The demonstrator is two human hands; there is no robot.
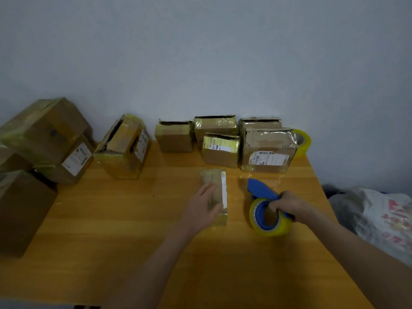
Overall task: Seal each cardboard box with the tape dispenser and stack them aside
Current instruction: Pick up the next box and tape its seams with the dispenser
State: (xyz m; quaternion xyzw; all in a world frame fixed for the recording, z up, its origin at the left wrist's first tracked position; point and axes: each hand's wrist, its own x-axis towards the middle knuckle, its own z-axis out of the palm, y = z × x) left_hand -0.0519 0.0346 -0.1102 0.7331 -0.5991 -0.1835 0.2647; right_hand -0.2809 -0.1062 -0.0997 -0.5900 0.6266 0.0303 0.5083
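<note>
With right hand gripping dispenser, left hand flat, fingers straight, on box mid table: hold box steady, start tape over one end, draw straight along seam, press down.

Spare tape roll: half hidden behind rear box. Small box: partly under my left hand. Labels: unreadable.

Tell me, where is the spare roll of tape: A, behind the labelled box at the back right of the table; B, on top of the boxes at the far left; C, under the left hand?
A: the spare roll sticks out from behind the labelled box at the back right corner of the table.
</note>
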